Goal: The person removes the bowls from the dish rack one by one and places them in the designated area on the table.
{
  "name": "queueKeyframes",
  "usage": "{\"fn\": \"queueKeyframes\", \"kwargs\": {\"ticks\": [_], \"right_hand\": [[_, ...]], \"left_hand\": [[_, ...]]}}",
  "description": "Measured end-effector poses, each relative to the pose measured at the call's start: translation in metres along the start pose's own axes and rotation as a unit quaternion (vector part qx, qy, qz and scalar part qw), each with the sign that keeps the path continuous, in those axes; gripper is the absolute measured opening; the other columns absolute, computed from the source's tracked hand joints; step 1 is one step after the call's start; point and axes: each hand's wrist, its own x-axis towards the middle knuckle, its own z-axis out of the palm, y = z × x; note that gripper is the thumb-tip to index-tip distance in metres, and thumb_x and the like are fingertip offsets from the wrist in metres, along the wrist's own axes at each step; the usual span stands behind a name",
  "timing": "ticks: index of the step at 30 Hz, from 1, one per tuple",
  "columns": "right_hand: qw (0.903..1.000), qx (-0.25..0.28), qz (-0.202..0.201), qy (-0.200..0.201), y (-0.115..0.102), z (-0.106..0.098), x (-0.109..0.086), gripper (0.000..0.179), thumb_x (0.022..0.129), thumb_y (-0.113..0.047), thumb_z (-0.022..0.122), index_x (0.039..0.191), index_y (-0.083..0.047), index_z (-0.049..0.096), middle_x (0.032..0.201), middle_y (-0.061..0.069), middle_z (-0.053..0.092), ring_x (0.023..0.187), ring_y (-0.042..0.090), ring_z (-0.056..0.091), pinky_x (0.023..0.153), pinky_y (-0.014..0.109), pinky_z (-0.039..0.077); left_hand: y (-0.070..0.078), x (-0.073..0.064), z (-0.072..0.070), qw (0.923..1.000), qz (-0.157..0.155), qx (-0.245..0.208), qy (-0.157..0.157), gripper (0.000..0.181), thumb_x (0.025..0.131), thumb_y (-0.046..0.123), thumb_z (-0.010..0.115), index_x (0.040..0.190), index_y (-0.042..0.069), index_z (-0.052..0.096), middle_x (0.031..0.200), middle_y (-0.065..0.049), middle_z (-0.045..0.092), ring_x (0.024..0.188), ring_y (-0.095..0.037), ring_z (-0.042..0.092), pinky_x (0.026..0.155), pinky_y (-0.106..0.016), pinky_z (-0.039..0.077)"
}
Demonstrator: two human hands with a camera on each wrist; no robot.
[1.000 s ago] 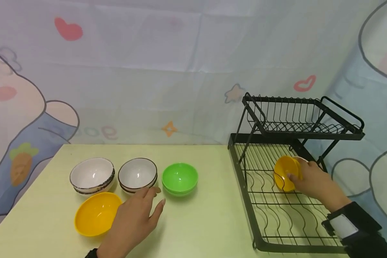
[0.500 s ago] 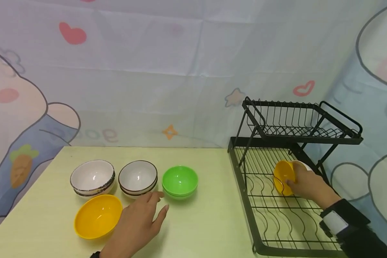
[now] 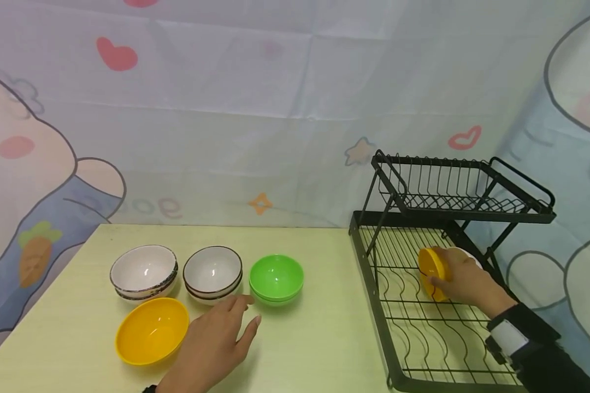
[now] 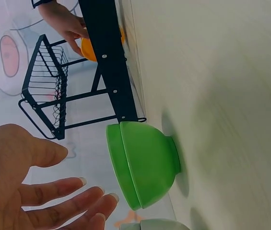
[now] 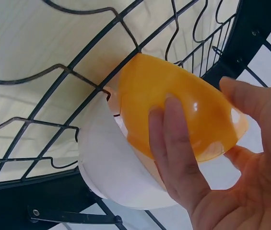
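Observation:
My right hand grips a yellow bowl that stands on edge in the lower tier of the black dish rack. In the right wrist view, fingers lie on the outside of that yellow bowl, with the thumb near its rim. Just beside it in the rack is a white bowl, mostly hidden in the head view. Over the table, my left hand holds nothing, fingers loosely spread. Nearest to it are stacked white bowls, stacked green bowls and another yellow bowl.
Another stack of white bowls with dark speckled rims stands at the left of the pale table. An upper rack tier overhangs the back of the lower one. A printed cloth hangs behind.
The yellow bowl in my right hand has turned to a more edge-on, upright stance in the rack. My left hand stays nearly in place; the head view has shifted slightly.

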Motion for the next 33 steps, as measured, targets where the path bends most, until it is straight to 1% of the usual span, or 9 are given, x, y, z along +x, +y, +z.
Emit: {"fn": "queueKeyframes", "kwargs": {"ticks": [3,5,9,13,15,18,22,28,33], "right_hand": [[1.0,-0.003,0.002,0.0,-0.001,0.001,-0.001,0.072,0.093,-0.028,0.066,0.147,0.005,0.03,0.119,0.048,0.046,0.1,0.062,0.052,0.063,0.056,0.054],[0.9999,-0.003,0.008,-0.006,-0.002,0.002,-0.001,0.073,0.093,-0.028,0.065,0.148,0.003,0.028,0.117,0.05,0.045,0.097,0.063,0.054,0.062,0.056,0.054],[0.9997,0.0,0.02,-0.014,-0.001,0.004,-0.001,0.075,0.093,-0.027,0.065,0.149,-0.001,0.022,0.116,0.056,0.04,0.081,0.05,0.062,0.059,0.052,0.054],[0.9997,-0.004,0.023,-0.008,0.001,0.006,-0.001,0.075,0.092,-0.024,0.067,0.149,-0.004,0.021,0.119,0.058,0.031,0.071,0.042,0.061,0.056,0.049,0.054],[0.9997,-0.009,0.021,0.002,0.002,0.007,-0.001,0.074,0.092,-0.022,0.068,0.148,-0.005,0.023,0.12,0.057,0.03,0.069,0.04,0.06,0.055,0.049,0.054],[0.9996,-0.017,0.018,0.016,0.001,0.009,-0.003,0.072,0.091,-0.02,0.068,0.147,-0.005,0.026,0.116,0.055,0.033,0.067,0.037,0.058,0.053,0.047,0.053],[0.9992,-0.024,0.011,0.031,-0.003,0.007,-0.006,0.071,0.091,-0.019,0.069,0.147,-0.004,0.029,0.111,0.051,0.037,0.061,0.031,0.056,0.049,0.038,0.05],[0.9985,-0.02,0.007,0.05,-0.004,0.006,-0.012,0.073,0.09,-0.018,0.071,0.148,-0.006,0.029,0.105,0.044,0.038,0.056,0.029,0.054,0.044,0.031,0.047],[0.9978,-0.012,0.001,0.065,-0.006,0.004,-0.018,0.073,0.091,-0.017,0.07,0.15,-0.009,0.026,0.107,0.044,0.035,0.053,0.027,0.053,0.041,0.028,0.044]], "left_hand": [[0.001,0.0,0.001,1.0,0.003,0.003,-0.001,0.032,0.095,0.038,0.065,0.118,0.016,0.064,0.112,0.0,0.069,0.095,-0.018,0.068,0.07,-0.038,0.056],[0.001,0.0,0.001,1.0,0.005,0.004,-0.003,0.032,0.095,0.038,0.065,0.118,0.016,0.064,0.111,0.001,0.069,0.094,-0.018,0.068,0.071,-0.038,0.056],[0.002,0.0,0.002,0.9999,0.012,0.005,-0.002,0.031,0.094,0.037,0.066,0.117,0.016,0.064,0.106,0.002,0.069,0.088,-0.017,0.068,0.068,-0.036,0.054],[0.003,0.0,0.001,0.9998,0.019,0.006,0.007,0.03,0.093,0.035,0.067,0.117,0.016,0.064,0.103,0.003,0.068,0.085,-0.015,0.067,0.066,-0.034,0.053],[0.003,0.0,0.001,0.9997,0.021,0.006,0.008,0.03,0.093,0.034,0.067,0.117,0.016,0.064,0.103,0.003,0.068,0.085,-0.015,0.067,0.066,-0.034,0.053],[0.003,0.0,0.002,0.9998,0.02,0.004,0.003,0.031,0.093,0.035,0.067,0.118,0.016,0.064,0.103,0.002,0.067,0.086,-0.015,0.067,0.068,-0.035,0.054],[0.003,0.0,0.003,0.9998,0.017,0.004,-0.005,0.032,0.094,0.037,0.065,0.119,0.016,0.063,0.102,0.003,0.067,0.086,-0.015,0.067,0.069,-0.035,0.054],[0.003,-0.002,0.002,0.9997,0.022,0.003,-0.003,0.032,0.093,0.034,0.068,0.12,0.017,0.062,0.098,0.004,0.065,0.083,-0.012,0.064,0.065,-0.032,0.052],[0.003,-0.002,0.003,0.9997,0.021,0.008,-0.002,0.033,0.093,0.036,0.067,0.12,0.017,0.062,0.098,0.005,0.065,0.082,-0.012,0.064,0.066,-0.032,0.052]]}}
